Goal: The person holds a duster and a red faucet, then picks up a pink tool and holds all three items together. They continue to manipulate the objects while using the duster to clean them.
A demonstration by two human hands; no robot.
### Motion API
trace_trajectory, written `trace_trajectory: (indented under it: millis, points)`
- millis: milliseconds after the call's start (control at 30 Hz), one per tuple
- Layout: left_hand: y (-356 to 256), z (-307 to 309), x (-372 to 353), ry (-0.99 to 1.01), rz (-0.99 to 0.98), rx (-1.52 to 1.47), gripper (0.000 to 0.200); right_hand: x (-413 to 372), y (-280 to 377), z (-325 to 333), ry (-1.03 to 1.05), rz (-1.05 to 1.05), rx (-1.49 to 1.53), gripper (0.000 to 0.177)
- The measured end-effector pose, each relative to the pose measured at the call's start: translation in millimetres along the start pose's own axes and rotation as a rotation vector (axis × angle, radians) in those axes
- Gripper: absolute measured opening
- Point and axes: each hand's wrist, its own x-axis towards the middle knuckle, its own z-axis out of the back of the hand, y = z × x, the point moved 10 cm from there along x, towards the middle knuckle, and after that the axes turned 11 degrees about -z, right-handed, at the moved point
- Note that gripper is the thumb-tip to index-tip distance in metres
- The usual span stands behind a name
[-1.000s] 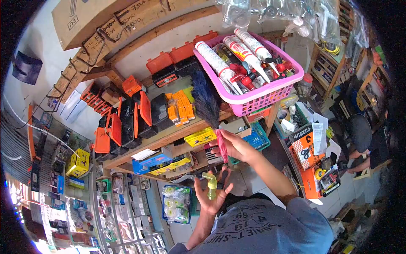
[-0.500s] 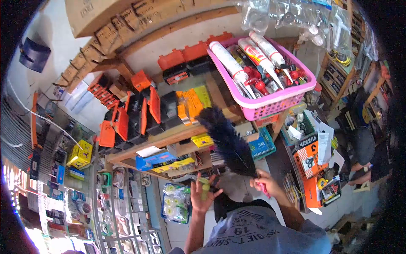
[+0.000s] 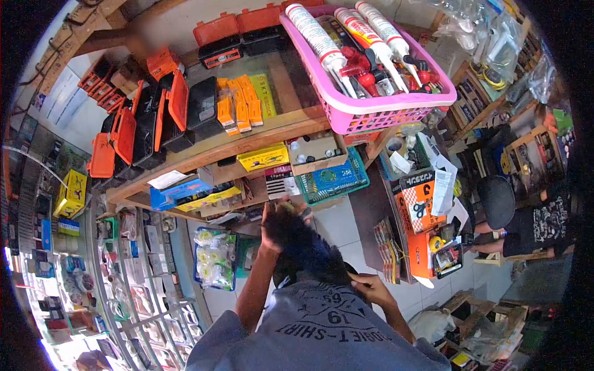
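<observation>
A dark feather duster (image 3: 315, 248) lies slantwise across the front of my grey T-shirt (image 3: 315, 318), its tip up and to the left. My right hand (image 3: 370, 288) is closed at the duster's lower end, with the handle mostly hidden by the fingers and shirt. At the feathered tip is my left hand (image 3: 270, 230), raised below the shelf. The dark feathers cover most of its fingers, so what it holds, if anything, does not show clearly.
Above stands a wooden shelf (image 3: 272, 131) bearing a pink basket (image 3: 390, 105) of sealant tubes, black-and-orange cases (image 3: 173, 108) and small orange boxes (image 3: 238, 102). A teal basket (image 3: 334, 182) sits lower. At right, another person (image 3: 535, 229) is beside a cluttered desk.
The duster has swung down and left, from upright before the shelf to lying against my shirt. My left hand has risen leftward and its spread fingers are now covered. The view has shifted.
</observation>
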Motion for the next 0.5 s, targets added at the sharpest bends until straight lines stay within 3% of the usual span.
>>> trace_trajectory:
  millis: [33, 67, 100, 167, 200, 233, 300, 367, 400, 433, 500]
  points:
    - [5.5, -25.1, -1.1, 0.203, 0.046, 0.012, 0.059, -2.4, 9.8, 10.5, -0.034, 0.01, 0.036, 0.035]
    - [-1.1, -15.7, 5.0, 0.095, -0.077, 0.038, 0.058, -2.2, 16.0, 19.1, -0.066, 0.019, 0.072, 0.034]
    - [-4.8, 5.0, 11.1, -0.083, -0.062, 0.034, 0.055, 0.4, 15.5, 20.0, -0.056, 0.008, 0.068, 0.034]
    - [2.8, -4.1, 2.9, 0.231, 0.239, -0.424, 0.053, 4.0, 19.2, 23.7, -0.073, 0.046, -0.032, 0.034]
    - [-3.7, -14.4, 9.7, 0.05, -0.052, 0.022, 0.055, 2.5, 32.5, 22.9, -0.034, 0.138, -0.086, 0.034]
    - [-3.8, -1.9, 6.8, -0.009, -0.054, -0.031, 0.059, 3.3, 36.1, 27.3, -0.026, 0.135, -0.09, 0.034]
    - [-3.2, -21.7, 5.2, 0.194, 0.018, 0.009, 0.062, 2.8, 38.5, 39.2, -0.073, 0.104, -0.124, 0.034]
    - [-3.3, -18.9, 6.7, 0.035, 0.081, -0.243, 0.063, 1.8, 45.7, 42.5, -0.101, 0.159, -0.132, 0.034]
    - [-7.6, -3.0, 9.0, -0.099, -0.007, -0.155, 0.065, 3.6, 42.3, 40.1, -0.051, 0.094, -0.13, 0.034]
    - [-10.2, -3.8, 6.6, -0.1, -0.023, -0.158, 0.065, 8.4, 39.6, 37.5, -0.001, 0.036, -0.129, 0.034]
    - [-13.2, -33.1, 0.4, 0.173, -0.016, 0.046, 0.065, 13.3, 42.3, 35.6, 0.036, 0.094, -0.128, 0.034]
